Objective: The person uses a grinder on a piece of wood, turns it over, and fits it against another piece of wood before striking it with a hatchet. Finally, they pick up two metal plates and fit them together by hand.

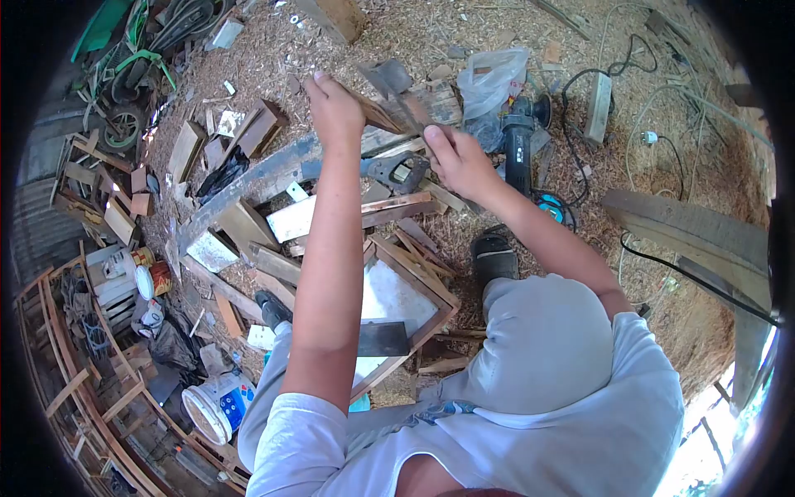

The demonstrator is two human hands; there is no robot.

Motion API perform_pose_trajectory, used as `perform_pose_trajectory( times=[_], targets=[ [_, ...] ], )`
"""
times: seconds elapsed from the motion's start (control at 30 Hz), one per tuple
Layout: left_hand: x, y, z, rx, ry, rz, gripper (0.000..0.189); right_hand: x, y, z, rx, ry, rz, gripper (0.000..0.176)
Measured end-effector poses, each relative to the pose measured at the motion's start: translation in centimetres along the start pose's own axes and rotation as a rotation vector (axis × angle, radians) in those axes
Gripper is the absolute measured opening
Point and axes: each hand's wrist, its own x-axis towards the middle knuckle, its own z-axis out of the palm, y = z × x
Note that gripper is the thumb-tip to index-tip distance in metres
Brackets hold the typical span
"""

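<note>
My left hand is closed around a brown piece of wood, whose end sticks out to the right of my fingers. In my right hand is a narrow-handled tool with a dark flat metal head; its kind is unclear. The tool reaches up and left, overlapping the end of the wood in this view. Below both hands, a handsaw with a grey handle lies across a long weathered plank. Right of my right hand lies a dark angle grinder.
A clear plastic bag lies above the grinder, and a black cord loops to its right. Between my legs stands a wooden box frame. Wood offcuts and a white bucket are on the left. A thick beam juts in at right.
</note>
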Motion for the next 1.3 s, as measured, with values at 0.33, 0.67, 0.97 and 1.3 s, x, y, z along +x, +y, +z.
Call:
perform_pose_trajectory(
  times=[0.33, 0.67, 0.97, 1.3],
  targets=[
    [-0.2, 0.4, 0.8, -0.006, 0.100, 0.054, 0.049, 1.5, 8.3, 0.2, -0.100, -0.063, 0.225, 0.066],
    [-0.3, 1.4, 0.9, -0.010, 0.050, 0.011, 0.045, 0.1, 2.2, 1.0, 0.140, 0.097, -0.193, 0.059],
    [-0.6, 0.4, 0.3, -0.074, 0.046, 0.027, 0.050, 2.5, 8.5, 0.7, 0.174, -0.034, 0.393, 0.069],
    [0.0, -0.3, 0.5, -0.089, 0.052, 0.019, 0.050, 2.3, 1.2, 0.3, 0.176, 0.090, -0.194, 0.058]
  ],
)
